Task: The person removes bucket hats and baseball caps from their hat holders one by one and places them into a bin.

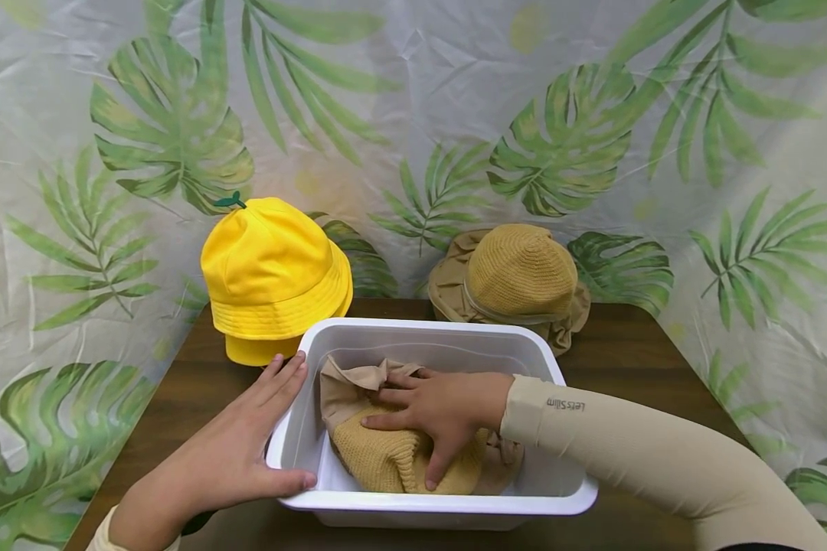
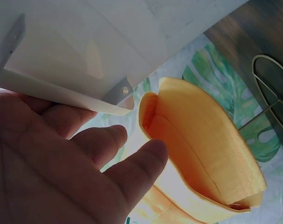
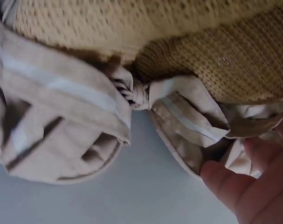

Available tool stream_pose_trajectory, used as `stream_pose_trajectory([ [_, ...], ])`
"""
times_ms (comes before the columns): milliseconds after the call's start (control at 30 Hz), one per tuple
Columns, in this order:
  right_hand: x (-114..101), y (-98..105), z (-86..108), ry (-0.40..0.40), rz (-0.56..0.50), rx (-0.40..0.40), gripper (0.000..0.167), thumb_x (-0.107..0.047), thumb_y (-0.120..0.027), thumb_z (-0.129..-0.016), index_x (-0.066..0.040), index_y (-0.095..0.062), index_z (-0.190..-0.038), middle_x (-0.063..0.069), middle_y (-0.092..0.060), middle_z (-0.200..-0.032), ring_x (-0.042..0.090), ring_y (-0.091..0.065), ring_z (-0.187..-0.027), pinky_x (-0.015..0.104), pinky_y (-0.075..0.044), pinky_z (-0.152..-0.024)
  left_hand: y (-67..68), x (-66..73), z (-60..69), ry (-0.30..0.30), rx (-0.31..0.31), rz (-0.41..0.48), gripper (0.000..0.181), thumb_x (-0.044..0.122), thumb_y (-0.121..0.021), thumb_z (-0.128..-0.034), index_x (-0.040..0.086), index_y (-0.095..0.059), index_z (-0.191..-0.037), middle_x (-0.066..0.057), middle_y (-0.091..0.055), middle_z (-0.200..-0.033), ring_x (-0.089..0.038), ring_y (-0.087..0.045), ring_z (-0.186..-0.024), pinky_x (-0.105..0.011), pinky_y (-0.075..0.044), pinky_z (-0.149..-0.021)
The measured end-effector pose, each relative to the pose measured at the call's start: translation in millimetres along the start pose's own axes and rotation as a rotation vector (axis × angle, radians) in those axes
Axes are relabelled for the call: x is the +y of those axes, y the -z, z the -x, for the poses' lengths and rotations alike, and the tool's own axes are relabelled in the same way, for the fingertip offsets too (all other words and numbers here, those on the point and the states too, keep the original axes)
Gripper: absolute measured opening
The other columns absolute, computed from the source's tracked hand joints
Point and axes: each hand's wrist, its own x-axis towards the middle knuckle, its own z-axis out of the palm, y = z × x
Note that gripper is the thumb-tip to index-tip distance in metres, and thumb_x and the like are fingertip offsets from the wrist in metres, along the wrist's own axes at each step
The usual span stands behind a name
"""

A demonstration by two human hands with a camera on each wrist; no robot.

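A straw-coloured knit sun hat (image 1: 386, 451) with a beige fabric brim lies in a white plastic tub (image 1: 441, 501). My right hand (image 1: 434, 409) rests on the hat's crown with its fingers spread. In the right wrist view, fingertips (image 3: 225, 179) touch the beige brim, beside a knotted fabric bow (image 3: 139, 95). My left hand (image 1: 237, 436) lies against the tub's left side, its fingers straight along the outside and its thumb on the front rim. In the left wrist view, the fingers (image 2: 104, 142) are at the underside of the tub's rim (image 2: 62, 93).
Behind the tub on the left stands a yellow bucket hat (image 1: 269, 268) with a green sprout on top. Another knit hat (image 1: 524, 272) with a beige brim is at the back right. A wire stand (image 2: 267, 88) shows near the yellow hat. The wooden table (image 1: 634, 367) meets a leaf-patterned cloth.
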Motion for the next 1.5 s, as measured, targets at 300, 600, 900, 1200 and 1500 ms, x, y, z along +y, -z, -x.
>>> stream_pose_trajectory([
  [300,9.1,20.5,3.8,0.052,-0.188,0.137,0.092,-0.071,-0.067,-0.079,-0.024,-0.042,-0.153,0.004,-0.041,-0.154,0.018,-0.033,-0.143,0.037,-0.027,-0.115,2.1,-0.1,1.9,-0.004,0.001,0.019,0.111,0.066,-0.072,-0.077,0.006,-0.024,-0.158,-0.006,-0.019,-0.164,-0.038,-0.015,-0.149,-0.011,0.0,-0.108],
  [600,22.4,39.9,26.5,0.09,-0.35,0.429,0.065,-0.05,-0.074,-0.085,-0.012,-0.061,-0.137,0.001,-0.06,-0.136,0.011,-0.054,-0.125,0.028,-0.042,-0.103,1.1,-0.4,2.4,-0.027,0.012,0.018,0.112,0.064,-0.074,-0.076,0.005,-0.025,-0.157,-0.009,-0.021,-0.164,-0.04,-0.016,-0.148,-0.01,0.0,-0.108],
  [900,42.6,47.9,63.4,-0.031,-0.459,0.742,0.057,-0.029,-0.078,-0.086,-0.007,-0.061,-0.136,0.007,-0.059,-0.138,0.021,-0.053,-0.128,0.04,-0.045,-0.102,1.1,1.0,1.8,-0.028,0.024,0.015,0.112,0.064,-0.075,-0.0755,0.006,-0.025,-0.158,-0.008,-0.021,-0.164,-0.041,-0.018,-0.147,-0.01,0.0,-0.107],
  [1200,67.5,55.2,106.6,-0.166,-0.468,0.956,0.056,-0.007,-0.078,-0.085,-0.001,-0.058,-0.138,0.015,-0.048,-0.148,0.031,-0.043,-0.137,0.052,-0.039,-0.105,2.5,1.4,2.1,-0.009,0.009,0.022,0.111,0.064,-0.074,-0.0762,0.008,-0.024,-0.158,-0.005,-0.018,-0.164,-0.041,-0.016,-0.147,-0.013,-0.002,-0.109],
  [1500,108.3,48.6,147.0,-0.424,-0.485,1.087,0.049,-0.013,-0.075,-0.089,-0.002,-0.06,-0.135,0.014,-0.047,-0.149,0.033,-0.036,-0.141,0.059,-0.03,-0.109,2.0,2.0,2.2,-0.006,0.009,0.022,0.112,0.066,-0.073,-0.0766,0.009,-0.023,-0.159,-0.005,-0.018,-0.165,-0.039,-0.015,-0.148,-0.018,-0.005,-0.11],
])
